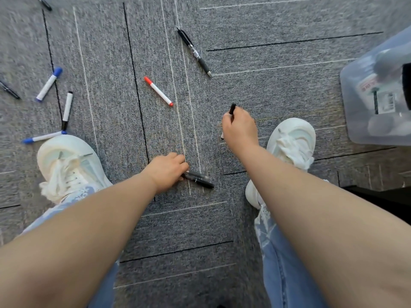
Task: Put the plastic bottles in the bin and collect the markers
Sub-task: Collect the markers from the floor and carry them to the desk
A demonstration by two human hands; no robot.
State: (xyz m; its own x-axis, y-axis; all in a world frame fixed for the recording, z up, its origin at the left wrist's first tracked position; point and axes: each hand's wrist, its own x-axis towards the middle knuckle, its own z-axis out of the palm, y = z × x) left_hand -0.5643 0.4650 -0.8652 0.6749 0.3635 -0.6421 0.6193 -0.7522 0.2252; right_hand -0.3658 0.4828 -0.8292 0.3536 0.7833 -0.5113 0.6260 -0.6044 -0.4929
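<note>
Left hand [166, 170] pinches glossy pen [200, 177]; right hand [240, 127] grips marker [232, 108].

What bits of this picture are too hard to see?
Head view:
- The marker in the right hand: fingers hide its middle.
- The black pen at the left hand: blurred, one end covered.
- The clear bin: cut off by the right edge, contents blurry.

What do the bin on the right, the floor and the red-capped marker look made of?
Bin: translucent plastic, smooth, slightly frosted; contents show blurred through its wall.
Floor: grey carpet tiles, matt fibrous pile, speckled, with visible seams.
Red-capped marker: probably hard plastic, smooth white barrel, red cap and end plug.
</note>
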